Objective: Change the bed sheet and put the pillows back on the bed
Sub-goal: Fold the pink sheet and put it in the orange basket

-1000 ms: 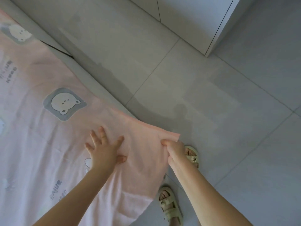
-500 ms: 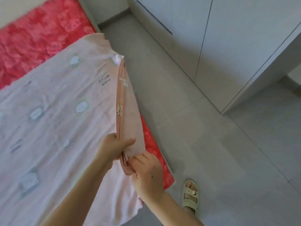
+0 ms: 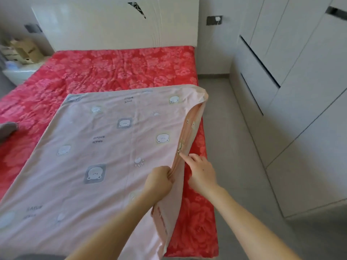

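Lower centre, left hand [image 3: 159, 182]: fingers curled tight into a fist, gripping a bunched fold of the sheet's right-hand edge and holding it raised off the bed.
Right of it, right hand [image 3: 201, 172]: just beside the left hand but apart from it, on the outer side of the raised fold; index finger stretched up and left, its tip touching the hem. The thumb is hidden, so a pinch on the cloth cannot be told.
Pink sheet [image 3: 105, 151]: printed with bear faces, paw marks and lettering; spread flat over the near and middle part of the bed, filling the centre and lower left of the frame.
Sheet, long axis: the visible part runs from the bottom of the frame up toward the headboard [image 3: 116, 27]; its far edge lies roughly parallel to the headboard and well short of it.
Sheet, right edge: lifted and doubled over, hanging as a narrow flap from the far right corner down past the hands.
Sheet, print: lettering reads upside down from this view.
Bed [image 3: 116, 72]: red floral cover, bare along the top, the left and a strip at the right.
Grey cloth [image 3: 7, 128]: on the red cover at the left edge.
Wardrobe [image 3: 300, 91]: white doors, right side.
Floor [image 3: 234, 147]: grey tiles between bed and wardrobe.
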{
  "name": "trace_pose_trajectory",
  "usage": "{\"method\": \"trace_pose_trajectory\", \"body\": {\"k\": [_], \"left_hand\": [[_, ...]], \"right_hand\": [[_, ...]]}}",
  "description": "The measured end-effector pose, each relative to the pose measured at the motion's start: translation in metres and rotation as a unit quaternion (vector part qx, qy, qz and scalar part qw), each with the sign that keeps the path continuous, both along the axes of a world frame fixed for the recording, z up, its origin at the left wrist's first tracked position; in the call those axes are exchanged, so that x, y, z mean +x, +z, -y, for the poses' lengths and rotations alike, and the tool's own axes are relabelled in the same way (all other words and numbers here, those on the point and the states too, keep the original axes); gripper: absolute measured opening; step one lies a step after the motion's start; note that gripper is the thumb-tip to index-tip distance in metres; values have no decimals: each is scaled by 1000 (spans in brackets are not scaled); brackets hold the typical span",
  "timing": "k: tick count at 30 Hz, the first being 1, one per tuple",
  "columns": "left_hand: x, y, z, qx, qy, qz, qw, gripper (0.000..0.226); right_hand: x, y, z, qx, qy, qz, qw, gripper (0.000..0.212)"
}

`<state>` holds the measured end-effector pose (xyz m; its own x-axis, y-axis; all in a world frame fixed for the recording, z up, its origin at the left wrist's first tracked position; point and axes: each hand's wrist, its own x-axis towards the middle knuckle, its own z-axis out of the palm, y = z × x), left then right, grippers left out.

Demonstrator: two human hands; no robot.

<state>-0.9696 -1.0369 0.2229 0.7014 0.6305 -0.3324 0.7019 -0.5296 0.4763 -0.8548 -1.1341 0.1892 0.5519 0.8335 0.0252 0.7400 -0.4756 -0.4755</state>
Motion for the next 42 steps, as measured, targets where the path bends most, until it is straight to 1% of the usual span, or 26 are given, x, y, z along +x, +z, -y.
{"method": "trace_pose_trajectory", "body": {"k": [1,3,5,6,8,9,11,13,15,16,18,20,22,25,28,32,34,36,38,40,42], "left_hand": [[0,6,-1,10,-4,-6,1000,33],[-2,15,-1,20,-19,-21,999,31],[-7,21,0,10,-20,-33,999,32],[-11,23,-1,4,-11,-34,999,33],[-24,28,-7,0,21,-38,999,33],[-34,32,-11,-2,41,-38,998,33],[-57,37,-17,-2,82,-29,996,32],[-82,41,-19,-12,126,-12,992,29],[-106,43,-22,-21,170,6,985,26],[-119,44,-24,-24,194,14,981,27],[-147,42,-32,-25,247,37,968,33],[-182,37,-44,-22,300,55,952,36],[-222,28,-58,-8,352,60,934,38],[-283,12,-77,28,421,73,904,41],[-360,-9,-103,43,486,89,868,43],[-467,-50,-142,17,566,81,820,23],[-514,-74,-158,-1,596,79,799,19],[-555,-99,-174,-18,619,78,781,24],[-587,-124,-187,-44,636,84,765,30],[-611,-150,-202,-79,648,90,752,28],[-629,-176,-217,-105,655,93,743,25]], "right_hand": [[8,4,-14,-36,43,47,997,86],[25,5,-43,-77,93,98,988,85],[40,4,-71,-94,114,142,979,75],[48,2,-84,-106,118,158,975,66],[67,-5,-108,-119,106,145,977,44],[77,-10,-117,-130,103,133,977,40],[93,-16,-134,-151,105,124,975,40],[99,-17,-151,-153,124,127,972,39],[92,-18,-172,-131,160,111,972,32],[82,-17,-184,-114,174,84,974,28],[53,-12,-211,-64,188,22,980,27],[16,0,-244,4,182,-8,983,26],[-26,13,-277,60,198,-12,978,26],[-86,32,-325,93,267,20,959,26],[-167,36,-375,86,352,76,929,33],[-287,30,-434,70,422,128,895,36],[-341,13,-460,45,442,154,882,27],[-390,-7,-483,15,458,169,873,22],[-431,-28,-504,-12,471,181,863,24],[-462,-47,-524,-52,478,199,854,25],[-485,-68,-541,-87,480,212,846,13]]}}
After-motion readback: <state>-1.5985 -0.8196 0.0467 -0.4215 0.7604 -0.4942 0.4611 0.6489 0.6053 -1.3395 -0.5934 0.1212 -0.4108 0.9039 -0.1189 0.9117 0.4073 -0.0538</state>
